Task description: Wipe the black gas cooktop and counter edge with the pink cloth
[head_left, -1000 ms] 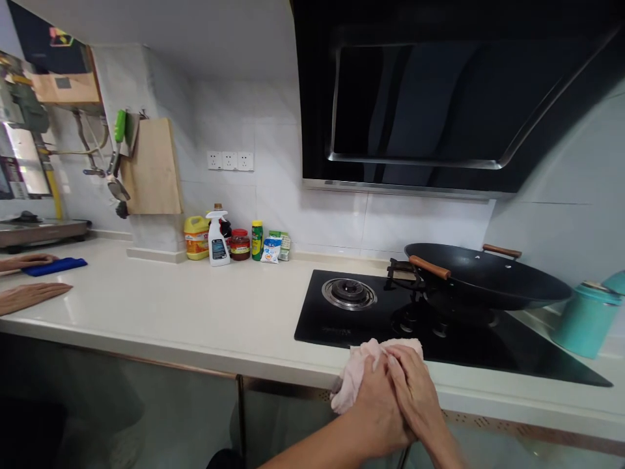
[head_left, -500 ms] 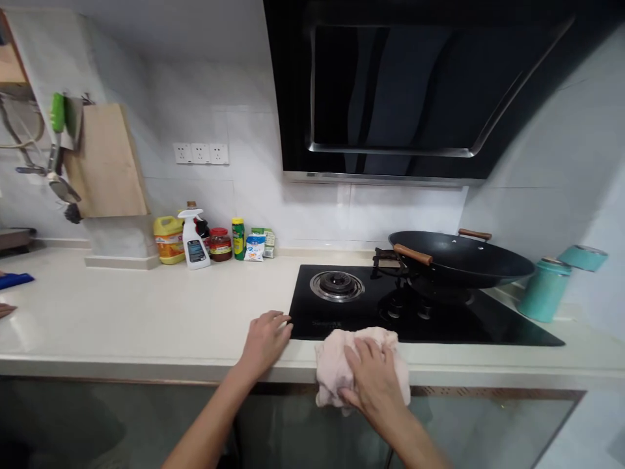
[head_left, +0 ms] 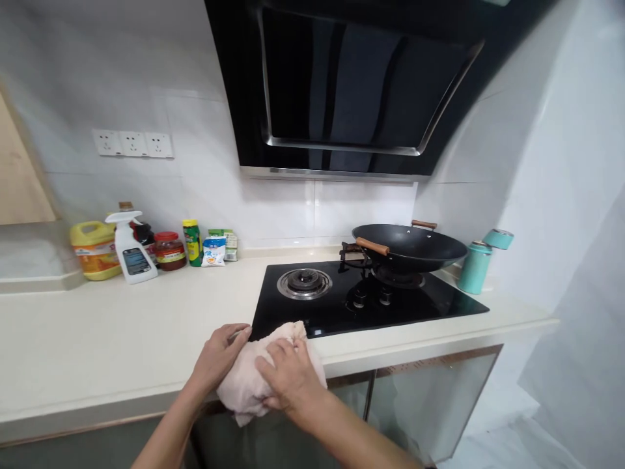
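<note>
Both hands on pale cloth (head_left: 251,384) at counter edge (head_left: 97,365), 7 o'clock of hob (head_left: 366,303). Left hand (head_left: 217,358) pinches its side, right hand (head_left: 288,378) clamps on top. Soft, light, floppy; best gripped bunched.

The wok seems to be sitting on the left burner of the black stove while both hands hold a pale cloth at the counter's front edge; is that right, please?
Not quite. The wok sits on the right burner; the left burner is bare, as the head view shows. The rest holds: the left hand and right hand both hold the pale cloth at the counter's front edge, by the black stove.
</note>
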Motion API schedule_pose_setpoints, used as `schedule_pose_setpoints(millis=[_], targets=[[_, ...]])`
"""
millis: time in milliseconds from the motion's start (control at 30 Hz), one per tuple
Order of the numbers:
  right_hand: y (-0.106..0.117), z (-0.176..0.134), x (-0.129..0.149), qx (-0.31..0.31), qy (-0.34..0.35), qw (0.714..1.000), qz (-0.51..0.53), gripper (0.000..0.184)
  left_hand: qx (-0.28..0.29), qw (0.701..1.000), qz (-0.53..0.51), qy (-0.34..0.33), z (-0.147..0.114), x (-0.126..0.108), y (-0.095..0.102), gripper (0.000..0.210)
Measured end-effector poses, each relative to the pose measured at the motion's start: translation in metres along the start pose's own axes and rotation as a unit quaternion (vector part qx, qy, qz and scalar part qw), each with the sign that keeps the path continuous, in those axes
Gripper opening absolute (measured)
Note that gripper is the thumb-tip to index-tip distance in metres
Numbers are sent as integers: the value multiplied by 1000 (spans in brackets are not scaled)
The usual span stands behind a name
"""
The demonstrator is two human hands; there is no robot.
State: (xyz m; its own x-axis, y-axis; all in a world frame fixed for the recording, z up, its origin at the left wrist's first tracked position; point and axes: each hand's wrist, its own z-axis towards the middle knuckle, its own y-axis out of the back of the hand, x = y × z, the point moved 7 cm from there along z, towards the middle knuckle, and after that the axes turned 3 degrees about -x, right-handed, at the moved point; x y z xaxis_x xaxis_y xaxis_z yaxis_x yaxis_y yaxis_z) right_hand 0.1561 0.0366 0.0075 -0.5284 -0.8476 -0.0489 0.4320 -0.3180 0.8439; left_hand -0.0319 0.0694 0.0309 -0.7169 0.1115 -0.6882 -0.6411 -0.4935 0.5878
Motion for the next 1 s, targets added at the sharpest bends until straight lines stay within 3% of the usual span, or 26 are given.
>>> schedule_pose_setpoints(millis=[233,500,633,700,800,833,900,1000], targets=[[32,-75,-90,-11,-78,997,16,81,23,995,100,-14,0,-5,-4,59],[74,-171,-204,39,-190,980,-46,76,17,988,147,-50,-1,-12,-3,56],[104,-208,-249,27,-270,962,40,56,20,987,148,-62,-2,-17,-3,54],[121,-223,-271,-20,-352,927,126,47,15,988,144,-60,-3,-16,-4,54],[142,-231,-296,-114,-468,854,198,50,-1,990,125,-68,-4,-13,-5,52],[146,-227,-300,-137,-483,842,198,50,-5,990,119,-72,-4,-13,-5,50],[149,-208,-299,-145,-480,850,163,47,-8,991,112,-77,-5,-11,-7,48],[133,-168,-283,-96,-469,876,55,48,-6,990,117,-74,-5,-11,-8,47]])
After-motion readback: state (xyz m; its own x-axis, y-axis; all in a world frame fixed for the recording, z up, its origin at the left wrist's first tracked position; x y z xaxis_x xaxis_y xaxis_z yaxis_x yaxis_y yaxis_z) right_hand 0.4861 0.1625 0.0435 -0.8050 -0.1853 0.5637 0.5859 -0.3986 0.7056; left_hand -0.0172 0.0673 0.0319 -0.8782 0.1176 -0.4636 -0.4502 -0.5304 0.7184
